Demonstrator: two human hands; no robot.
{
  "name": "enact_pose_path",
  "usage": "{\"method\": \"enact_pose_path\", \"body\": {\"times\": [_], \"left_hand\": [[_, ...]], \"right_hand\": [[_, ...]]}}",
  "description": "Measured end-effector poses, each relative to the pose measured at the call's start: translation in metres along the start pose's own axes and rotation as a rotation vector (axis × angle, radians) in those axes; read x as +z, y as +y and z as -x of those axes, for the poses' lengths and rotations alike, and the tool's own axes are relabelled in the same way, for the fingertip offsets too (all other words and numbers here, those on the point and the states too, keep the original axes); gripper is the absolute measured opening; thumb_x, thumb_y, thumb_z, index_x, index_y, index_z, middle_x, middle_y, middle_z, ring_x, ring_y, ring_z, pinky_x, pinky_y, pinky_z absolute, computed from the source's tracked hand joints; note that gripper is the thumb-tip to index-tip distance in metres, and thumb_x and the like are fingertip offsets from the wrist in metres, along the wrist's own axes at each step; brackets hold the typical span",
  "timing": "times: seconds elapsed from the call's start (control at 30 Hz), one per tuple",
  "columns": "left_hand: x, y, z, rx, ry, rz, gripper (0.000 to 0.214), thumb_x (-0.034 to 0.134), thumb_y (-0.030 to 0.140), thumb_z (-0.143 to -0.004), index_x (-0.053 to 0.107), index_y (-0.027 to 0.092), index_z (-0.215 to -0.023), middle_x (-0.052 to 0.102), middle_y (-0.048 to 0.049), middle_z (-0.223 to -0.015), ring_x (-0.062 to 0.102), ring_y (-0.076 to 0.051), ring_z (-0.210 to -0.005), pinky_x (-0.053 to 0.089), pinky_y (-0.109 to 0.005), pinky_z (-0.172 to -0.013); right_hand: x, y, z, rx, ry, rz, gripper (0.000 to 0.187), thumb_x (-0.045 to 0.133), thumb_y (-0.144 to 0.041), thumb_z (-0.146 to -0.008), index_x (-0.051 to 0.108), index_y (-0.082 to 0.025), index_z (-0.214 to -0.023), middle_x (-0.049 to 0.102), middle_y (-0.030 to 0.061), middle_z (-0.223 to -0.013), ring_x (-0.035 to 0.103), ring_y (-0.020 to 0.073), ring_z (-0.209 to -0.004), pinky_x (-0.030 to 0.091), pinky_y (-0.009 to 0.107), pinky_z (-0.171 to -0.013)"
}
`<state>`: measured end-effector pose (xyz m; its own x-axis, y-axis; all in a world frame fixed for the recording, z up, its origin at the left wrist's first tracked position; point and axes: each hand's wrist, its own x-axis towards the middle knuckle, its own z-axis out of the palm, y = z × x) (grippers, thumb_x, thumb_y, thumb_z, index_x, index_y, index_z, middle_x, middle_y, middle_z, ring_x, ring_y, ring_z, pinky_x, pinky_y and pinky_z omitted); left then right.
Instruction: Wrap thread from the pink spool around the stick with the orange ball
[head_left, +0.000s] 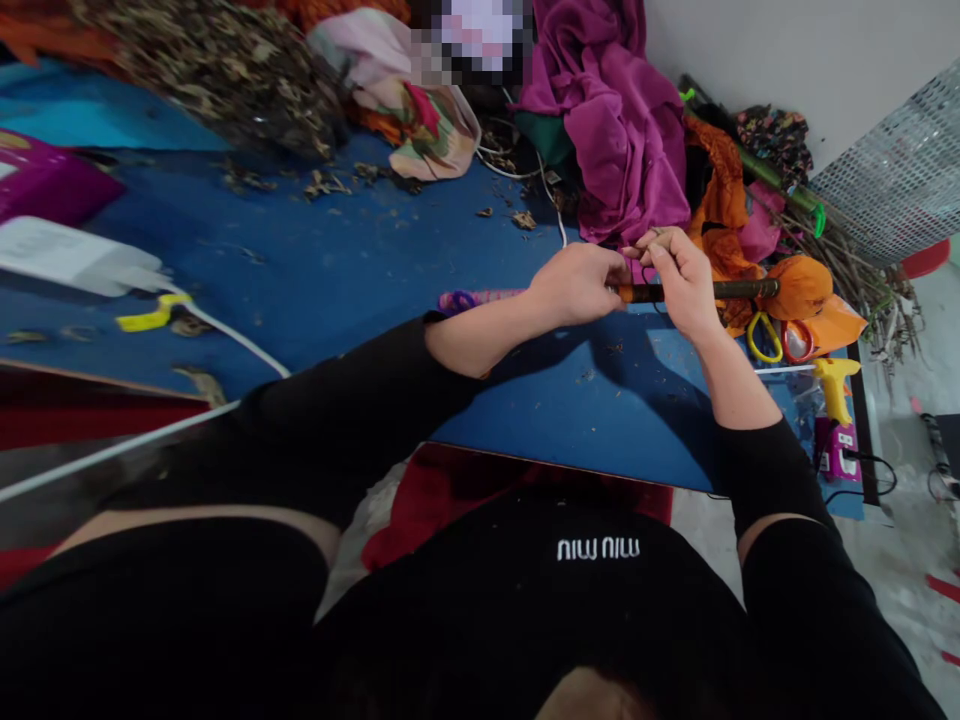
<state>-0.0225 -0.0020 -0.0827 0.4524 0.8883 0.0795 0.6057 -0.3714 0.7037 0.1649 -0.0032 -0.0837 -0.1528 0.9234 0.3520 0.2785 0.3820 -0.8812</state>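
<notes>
A dark stick [742, 289] lies crosswise just above the table, an orange cloth bundle [799, 288] at its right end. Towards its left end is a pink and purple wrapped part [491, 296], partly behind my left forearm. My left hand [579, 283] is closed around the stick near an orange band, its fingertips partly hidden. Close beside it, my right hand [684, 278] pinches a thin dark cord [646, 268] with thumb and fingers, over the stick. The cord loops near the stick between both hands.
On the blue table [360, 260] are dried leaves [225, 70], magenta cloth [615, 110] and a white power strip [75, 255] with a cable. Scissors [765, 338] and a yellow glue gun [836, 385] lie at right. Branches [877, 270] stick out past the table's right edge.
</notes>
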Motion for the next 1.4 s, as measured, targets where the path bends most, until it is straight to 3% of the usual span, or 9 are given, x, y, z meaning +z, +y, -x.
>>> {"method": "enact_pose_path", "body": {"times": [0.23,0.4,0.67,0.8,0.9,1.07,1.23,1.33,1.4], "left_hand": [[-0.003,0.015,0.011,0.015,0.029,-0.268,0.055,0.065,0.021,-0.086,0.067,0.017,-0.141,0.083,-0.0121,-0.112,0.077,-0.034,-0.111,0.057,-0.039,-0.094],[-0.004,0.018,0.014,0.033,0.004,-0.342,0.046,0.057,0.022,-0.093,0.076,0.019,-0.134,0.083,-0.0141,-0.119,0.078,-0.034,-0.115,0.056,-0.040,-0.096],[0.000,0.015,0.013,0.017,0.019,-0.326,0.045,0.058,0.024,-0.092,0.082,0.026,-0.131,0.085,-0.0104,-0.115,0.078,-0.033,-0.112,0.057,-0.040,-0.093],[-0.002,0.019,0.014,-0.015,0.029,-0.326,0.045,0.058,0.027,-0.095,0.080,0.024,-0.134,0.084,-0.0121,-0.121,0.077,-0.035,-0.116,0.057,-0.042,-0.094],[-0.007,0.019,0.013,-0.013,0.025,-0.327,0.045,0.057,0.029,-0.096,0.079,0.025,-0.135,0.083,-0.0115,-0.124,0.077,-0.036,-0.119,0.057,-0.043,-0.093],[-0.022,0.012,0.008,-0.030,0.068,-0.348,0.047,0.057,0.026,-0.094,0.080,0.026,-0.136,0.085,-0.0109,-0.118,0.077,-0.036,-0.118,0.057,-0.042,-0.091],[-0.046,0.000,0.002,-0.054,0.119,-0.288,0.047,0.063,0.026,-0.089,0.082,0.030,-0.132,0.085,-0.0074,-0.119,0.078,-0.033,-0.114,0.056,-0.039,-0.091],[-0.062,-0.011,-0.002,-0.009,0.109,-0.203,0.048,0.068,0.028,-0.084,0.083,0.026,-0.129,0.086,-0.0068,-0.109,0.078,-0.028,-0.101,0.055,-0.036,-0.088],[-0.069,-0.019,-0.004,0.036,0.081,-0.107,0.048,0.070,0.030,-0.081,0.085,0.022,-0.125,0.086,-0.0066,-0.100,0.076,-0.024,-0.090,0.055,-0.033,-0.084]], "right_hand": [[-0.006,0.007,-0.003,0.000,-0.017,0.130,0.035,0.067,-0.050,-0.099,0.061,-0.025,-0.075,0.073,0.0027,-0.100,0.067,0.0188,-0.104,0.055,0.042,-0.112],[-0.005,0.007,-0.003,-0.016,-0.012,0.147,0.032,0.066,-0.042,-0.100,0.060,-0.025,-0.073,0.071,0.0026,-0.099,0.068,0.0172,-0.101,0.057,0.039,-0.108],[-0.002,0.006,-0.001,0.047,-0.010,0.018,0.038,0.069,-0.055,-0.096,0.061,-0.023,-0.075,0.070,0.0028,-0.101,0.073,0.0147,-0.093,0.060,0.034,-0.096],[-0.014,0.001,-0.005,0.154,0.056,-0.109,0.044,0.073,-0.060,-0.091,0.062,-0.021,-0.076,0.068,-0.0008,-0.082,0.067,0.0106,-0.072,0.058,0.027,-0.073],[-0.041,-0.010,-0.009,0.234,0.106,-0.168,0.044,0.081,-0.058,-0.084,0.061,-0.020,-0.073,0.060,-0.0053,-0.066,0.054,0.0061,-0.053,0.046,0.022,-0.055],[-0.111,-0.036,-0.009,0.349,0.126,-0.131,0.039,0.092,-0.045,-0.071,0.065,-0.017,-0.068,0.069,-0.0030,-0.072,0.042,0.0005,-0.044,0.037,0.018,-0.044],[-0.173,-0.050,0.004,0.304,0.388,-0.012,0.017,0.083,-0.023,-0.073,0.069,-0.015,-0.066,0.061,-0.0047,-0.058,0.038,0.0009,-0.039,0.026,0.019,-0.039],[-0.201,-0.042,0.011,0.272,0.543,-0.012,0.015,0.080,-0.022,-0.074,0.068,-0.016,-0.068,0.063,-0.0043,-0.061,0.034,0.0007,-0.038,0.019,0.022,-0.039],[-0.219,-0.027,0.011,0.237,0.633,0.014,0.017,0.081,-0.025,-0.077,0.066,-0.018,-0.071,0.067,-0.0024,-0.069,0.037,0.0016,-0.041,0.024,0.022,-0.040]]}}
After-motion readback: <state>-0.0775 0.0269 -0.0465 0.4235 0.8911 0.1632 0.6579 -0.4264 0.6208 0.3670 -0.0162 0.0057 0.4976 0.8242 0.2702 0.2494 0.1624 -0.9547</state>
